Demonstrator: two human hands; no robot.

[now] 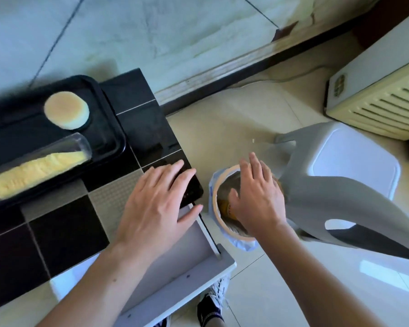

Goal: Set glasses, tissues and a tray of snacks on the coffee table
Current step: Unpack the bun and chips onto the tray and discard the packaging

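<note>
Tray [109, 128] of snacks lies left of both flat, empty hands, left hand [156, 204] nearer.

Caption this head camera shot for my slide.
Snack tray on the tiled coffee table; left hand at its corner, right hand open above bin.

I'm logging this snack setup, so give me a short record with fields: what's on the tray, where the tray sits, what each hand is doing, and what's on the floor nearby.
tray contents: round cake; clear tube of yellow snacks, lying on its side
tray place: black tray on the checked coffee table
left hand: left hand open, fingers spread flat at the table corner
right hand: right hand open, held above the bin, holding nothing
floor nearby: lined waste bin beside the table; grey plastic stool next to it
</note>
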